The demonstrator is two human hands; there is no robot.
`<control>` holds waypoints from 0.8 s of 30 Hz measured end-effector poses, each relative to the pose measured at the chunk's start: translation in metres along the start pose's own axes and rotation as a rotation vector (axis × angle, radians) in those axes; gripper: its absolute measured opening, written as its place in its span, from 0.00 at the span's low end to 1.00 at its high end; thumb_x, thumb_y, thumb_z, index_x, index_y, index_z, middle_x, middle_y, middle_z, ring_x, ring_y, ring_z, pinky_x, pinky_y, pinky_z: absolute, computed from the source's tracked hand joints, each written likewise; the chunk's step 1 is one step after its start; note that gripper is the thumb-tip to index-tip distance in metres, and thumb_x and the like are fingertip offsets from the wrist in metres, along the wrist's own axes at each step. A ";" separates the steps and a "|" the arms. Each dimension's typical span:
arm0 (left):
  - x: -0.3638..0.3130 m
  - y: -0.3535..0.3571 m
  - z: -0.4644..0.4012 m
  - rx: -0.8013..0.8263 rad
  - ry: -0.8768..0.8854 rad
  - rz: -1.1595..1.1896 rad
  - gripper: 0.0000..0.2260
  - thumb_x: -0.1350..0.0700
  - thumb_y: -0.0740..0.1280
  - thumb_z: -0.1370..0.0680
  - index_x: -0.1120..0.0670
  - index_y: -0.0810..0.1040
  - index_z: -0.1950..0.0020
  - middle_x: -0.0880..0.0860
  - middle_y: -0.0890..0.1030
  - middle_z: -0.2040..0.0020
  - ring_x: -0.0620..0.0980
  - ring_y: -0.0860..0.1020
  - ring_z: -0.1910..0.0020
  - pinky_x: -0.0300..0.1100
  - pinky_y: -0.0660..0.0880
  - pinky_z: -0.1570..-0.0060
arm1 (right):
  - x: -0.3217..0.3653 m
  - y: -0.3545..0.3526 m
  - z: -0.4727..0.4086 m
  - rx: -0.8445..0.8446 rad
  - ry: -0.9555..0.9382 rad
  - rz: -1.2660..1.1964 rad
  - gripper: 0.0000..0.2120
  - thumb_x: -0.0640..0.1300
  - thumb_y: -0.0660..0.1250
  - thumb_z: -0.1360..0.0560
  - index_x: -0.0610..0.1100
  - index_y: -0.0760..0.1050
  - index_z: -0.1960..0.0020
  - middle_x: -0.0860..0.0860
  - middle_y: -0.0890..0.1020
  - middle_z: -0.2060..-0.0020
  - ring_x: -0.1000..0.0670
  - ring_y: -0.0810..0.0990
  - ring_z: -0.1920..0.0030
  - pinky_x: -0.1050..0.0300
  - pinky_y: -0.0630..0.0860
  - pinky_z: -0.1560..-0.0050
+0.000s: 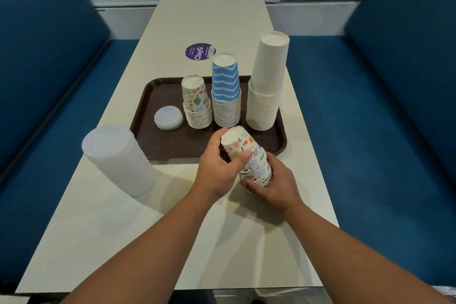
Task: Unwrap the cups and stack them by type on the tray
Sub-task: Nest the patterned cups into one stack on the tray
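Observation:
A brown tray [158, 140] lies on the table. On it stand upside-down stacks: doodle-print cups [196, 103], blue-and-white striped cups [226, 91] and tall plain white cups [267, 86], plus a low pile of white lids [168, 118] at the left. Just in front of the tray I hold a short tilted stack of doodle-print cups [249, 155]. My left hand [218, 170] grips its upper cup, thumb across the print. My right hand [274, 182] holds the stack's lower, rim end from below.
A tall stack of translucent lids [118, 160] stands on the pale table [123, 242] left of my hands. A purple round sticker [199, 51] marks the table behind the tray. Blue bench seats [370, 106] flank the table on both sides.

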State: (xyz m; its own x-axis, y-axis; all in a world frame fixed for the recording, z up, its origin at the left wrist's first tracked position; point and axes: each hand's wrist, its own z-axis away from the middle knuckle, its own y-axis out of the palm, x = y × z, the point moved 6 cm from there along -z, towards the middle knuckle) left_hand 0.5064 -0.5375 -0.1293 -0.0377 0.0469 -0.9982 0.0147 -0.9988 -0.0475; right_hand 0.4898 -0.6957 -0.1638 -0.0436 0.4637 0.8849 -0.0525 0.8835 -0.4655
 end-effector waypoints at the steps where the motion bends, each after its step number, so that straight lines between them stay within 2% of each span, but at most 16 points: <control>1: -0.002 -0.001 0.000 -0.009 0.003 0.015 0.30 0.50 0.76 0.33 0.47 0.70 0.34 0.51 0.81 0.42 0.48 0.80 0.42 0.49 0.79 0.44 | 0.000 0.000 0.000 0.000 0.002 0.006 0.33 0.64 0.78 0.38 0.62 0.67 0.38 0.67 0.77 0.49 0.64 0.79 0.50 0.70 0.75 0.52; 4: -0.016 -0.011 -0.006 -0.085 0.041 0.082 0.32 0.49 0.76 0.35 0.52 0.70 0.33 0.56 0.80 0.41 0.53 0.79 0.40 0.56 0.77 0.41 | -0.002 -0.002 0.000 -0.019 0.010 0.004 0.32 0.66 0.75 0.42 0.64 0.68 0.41 0.65 0.80 0.51 0.64 0.80 0.51 0.69 0.76 0.52; 5: -0.027 -0.017 -0.010 -0.126 0.079 0.077 0.31 0.49 0.76 0.34 0.52 0.71 0.34 0.56 0.80 0.40 0.53 0.79 0.40 0.56 0.76 0.40 | -0.002 -0.001 0.000 -0.020 0.012 -0.006 0.32 0.67 0.74 0.42 0.64 0.69 0.41 0.64 0.81 0.50 0.63 0.80 0.50 0.69 0.76 0.51; 7: -0.054 -0.036 -0.022 -0.230 0.175 -0.006 0.29 0.49 0.75 0.32 0.51 0.70 0.34 0.53 0.79 0.40 0.48 0.79 0.40 0.48 0.76 0.39 | -0.003 -0.001 0.000 -0.019 0.007 -0.007 0.32 0.66 0.75 0.42 0.63 0.70 0.41 0.64 0.81 0.50 0.63 0.80 0.49 0.69 0.75 0.50; 10: -0.094 -0.071 -0.045 -0.405 0.312 -0.203 0.31 0.50 0.73 0.29 0.56 0.66 0.29 0.52 0.78 0.39 0.45 0.78 0.41 0.37 0.73 0.40 | -0.006 0.000 -0.001 -0.026 0.007 0.020 0.29 0.58 0.80 0.39 0.66 0.69 0.43 0.66 0.80 0.51 0.64 0.79 0.49 0.67 0.76 0.49; 13: -0.112 -0.094 -0.074 -0.497 0.323 -0.350 0.33 0.48 0.72 0.28 0.55 0.65 0.27 0.51 0.79 0.41 0.46 0.78 0.43 0.40 0.74 0.40 | -0.008 0.000 0.000 -0.036 0.005 0.031 0.29 0.54 0.81 0.37 0.67 0.69 0.44 0.66 0.80 0.50 0.62 0.79 0.49 0.60 0.79 0.48; 16: -0.116 -0.097 -0.103 -0.468 0.286 -0.443 0.33 0.47 0.71 0.28 0.53 0.63 0.26 0.52 0.79 0.41 0.47 0.78 0.44 0.44 0.76 0.41 | -0.007 0.001 0.000 -0.034 -0.002 0.037 0.29 0.55 0.81 0.36 0.64 0.69 0.42 0.63 0.80 0.49 0.61 0.79 0.49 0.56 0.81 0.48; 21: -0.093 -0.086 -0.134 -0.334 0.134 -0.584 0.34 0.50 0.72 0.26 0.51 0.60 0.24 0.54 0.76 0.35 0.48 0.75 0.40 0.38 0.71 0.44 | -0.007 0.002 -0.001 -0.026 -0.008 0.057 0.30 0.59 0.79 0.36 0.61 0.68 0.39 0.62 0.79 0.48 0.59 0.80 0.48 0.54 0.81 0.47; 24: -0.066 -0.081 -0.137 -0.247 0.015 -0.620 0.37 0.53 0.72 0.26 0.52 0.56 0.23 0.56 0.73 0.32 0.53 0.73 0.34 0.45 0.71 0.38 | -0.006 0.001 0.000 -0.026 -0.011 0.051 0.30 0.59 0.79 0.36 0.62 0.68 0.40 0.62 0.79 0.48 0.59 0.80 0.48 0.53 0.81 0.48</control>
State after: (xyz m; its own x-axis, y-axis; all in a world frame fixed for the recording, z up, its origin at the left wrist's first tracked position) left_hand 0.6445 -0.4571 -0.0643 -0.0989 0.6131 -0.7838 0.2238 -0.7538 -0.6179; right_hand 0.4904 -0.6971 -0.1698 -0.0566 0.5077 0.8597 -0.0235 0.8601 -0.5095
